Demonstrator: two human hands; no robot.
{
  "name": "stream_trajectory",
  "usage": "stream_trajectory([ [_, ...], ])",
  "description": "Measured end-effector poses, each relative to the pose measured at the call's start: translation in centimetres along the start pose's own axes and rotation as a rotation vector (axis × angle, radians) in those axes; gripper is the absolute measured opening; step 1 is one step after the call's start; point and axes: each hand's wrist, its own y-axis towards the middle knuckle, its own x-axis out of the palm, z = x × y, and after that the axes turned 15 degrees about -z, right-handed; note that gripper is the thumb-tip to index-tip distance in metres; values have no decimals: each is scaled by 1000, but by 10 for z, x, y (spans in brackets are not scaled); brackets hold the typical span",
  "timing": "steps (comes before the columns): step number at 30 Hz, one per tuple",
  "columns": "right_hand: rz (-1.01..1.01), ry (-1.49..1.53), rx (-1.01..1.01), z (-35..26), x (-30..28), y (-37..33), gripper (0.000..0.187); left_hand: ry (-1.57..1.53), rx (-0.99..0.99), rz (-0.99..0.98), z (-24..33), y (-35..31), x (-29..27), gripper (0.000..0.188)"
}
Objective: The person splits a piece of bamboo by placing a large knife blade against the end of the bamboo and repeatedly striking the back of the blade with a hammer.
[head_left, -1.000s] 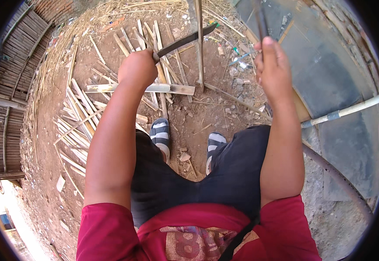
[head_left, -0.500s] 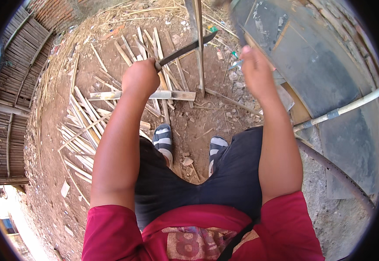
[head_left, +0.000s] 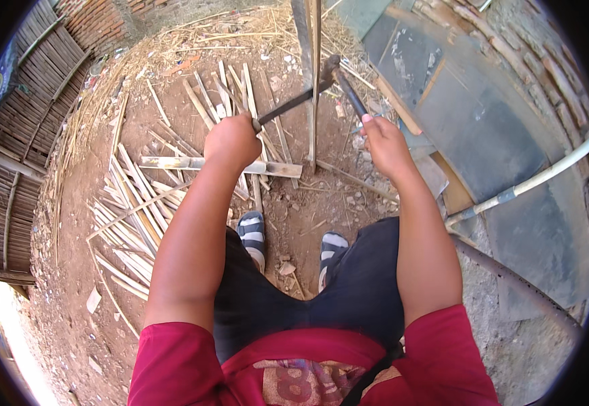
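Head view: left hand (head_left: 232, 143) curled tight round a knife (head_left: 288, 107), right hand (head_left: 384, 147) round a hammer (head_left: 351, 93), the upright pole (head_left: 313, 132) at twelve o'clock. Splitting seems in hand; striking next calls for a steady knife.

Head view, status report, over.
Left hand gripping long blade. Right hand holding hammer, head near blade tip. Blade set across upright pole. Loose strips strewn nearby.

Arms (head_left: 190, 250) stretched forward; left fingers (head_left: 250, 137) clenched, right fingers (head_left: 370, 139) curled, thumb (head_left: 367, 120) foremost.
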Motion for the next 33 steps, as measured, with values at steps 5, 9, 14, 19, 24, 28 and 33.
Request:
stream_trajectory([
  [5, 105, 353, -207, -29, -7, -15, 48, -30, 10, -40, 2, -9, -1, 30],
  [9, 45, 47, 9, -8, 1, 0, 52, -25, -37, -32, 2, -1, 2, 28],
  [14, 58, 317, -90, -30, -9, -12, 53, -39, -43, -7, -1, 2, 4, 28],
  [19, 74, 130, -60, 17, 2, 12, 49, -29, -28, 6, -1, 5, 11, 30],
  [24, 86, 109, 41, -13, -4, -2, 49, -17, -9, 7, -7, 0, 13, 34],
  [28, 221, 247, -245, -22, -11, -12, 50, -9, -32, -9, 2, -1, 9, 33],
  [33, 90, -54, 4, -13, -7, -4, 50, 8, -34, -15, -3, 3, 4, 33],
])
